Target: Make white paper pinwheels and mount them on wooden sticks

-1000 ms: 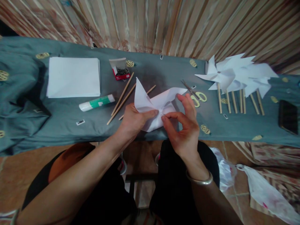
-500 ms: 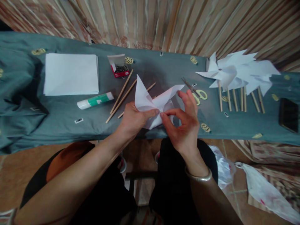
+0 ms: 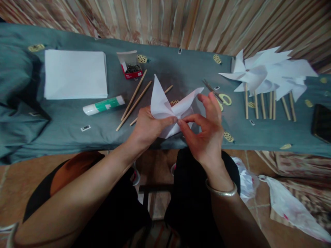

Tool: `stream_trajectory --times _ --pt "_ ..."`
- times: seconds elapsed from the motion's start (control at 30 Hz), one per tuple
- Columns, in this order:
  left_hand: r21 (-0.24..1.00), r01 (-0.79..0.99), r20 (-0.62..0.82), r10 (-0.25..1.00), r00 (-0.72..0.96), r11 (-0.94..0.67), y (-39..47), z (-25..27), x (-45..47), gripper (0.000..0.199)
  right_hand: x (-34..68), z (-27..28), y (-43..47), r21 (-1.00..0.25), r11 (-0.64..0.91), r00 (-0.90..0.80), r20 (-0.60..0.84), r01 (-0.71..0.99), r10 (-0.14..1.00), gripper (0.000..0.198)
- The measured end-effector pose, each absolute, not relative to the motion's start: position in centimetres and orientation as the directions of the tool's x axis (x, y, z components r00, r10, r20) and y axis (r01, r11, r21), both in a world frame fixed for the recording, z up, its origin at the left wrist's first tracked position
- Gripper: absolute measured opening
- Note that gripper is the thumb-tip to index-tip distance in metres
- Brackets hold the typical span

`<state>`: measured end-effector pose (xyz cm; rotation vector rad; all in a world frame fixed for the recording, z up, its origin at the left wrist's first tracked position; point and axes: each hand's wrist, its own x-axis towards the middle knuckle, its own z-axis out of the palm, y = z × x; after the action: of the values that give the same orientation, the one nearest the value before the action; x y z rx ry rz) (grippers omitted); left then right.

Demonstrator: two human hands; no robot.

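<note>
A white paper pinwheel [image 3: 161,100], its corners folded in to the middle, is held above the cloth. My left hand [image 3: 148,125] grips it from the left, thumb pressed near its centre and the other fingers underneath, out of sight. At that centre the thumb and index finger of my right hand [image 3: 203,132] are pinched together, while its other fingers are raised. Whatever sits between those two fingertips is too small to make out. Wooden sticks [image 3: 134,103] lie just left of the pinwheel. Yellow-handled scissors [image 3: 225,99] rest behind my right hand.
On the left are a stack of white paper [image 3: 76,74] and a green-and-white glue stick [image 3: 103,105]. An open red box [image 3: 133,74] holds small metal pieces. Several finished pinwheels [image 3: 274,74] on sticks lie at right, near a dark phone [image 3: 322,122]. A curtain [image 3: 165,20] hangs behind the table.
The camera view has shifted slightly, so the table sits higher in the picture. Both hands keep their hold at the pinwheel's centre, with little visible change.
</note>
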<state>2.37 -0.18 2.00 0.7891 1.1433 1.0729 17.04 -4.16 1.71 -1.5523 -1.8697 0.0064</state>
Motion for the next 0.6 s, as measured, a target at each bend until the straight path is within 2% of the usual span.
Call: stream_trajectory --times 0.17,0.43,0.6 --pt "0.911 -0.238 -0.336 0.941 0.051 0.338 -0.1 1.9 2.3 0.030 17.0 1.7 -4.1 -0.427 0.284 -0.038 0.499 0.859 0.866 0.012" --pt "0.937 -0.183 -0.295 0.955 0.044 0.298 -0.2 1.9 2.4 0.017 16.5 1.7 -4.3 -0.440 0.264 -0.018 0.488 0.858 0.873 0.011" --pt "0.953 -0.189 -0.246 0.969 -0.023 0.237 0.7 1.6 2.0 0.020 17.0 3.1 -4.5 -0.484 0.286 0.031 0.548 0.827 0.836 0.006"
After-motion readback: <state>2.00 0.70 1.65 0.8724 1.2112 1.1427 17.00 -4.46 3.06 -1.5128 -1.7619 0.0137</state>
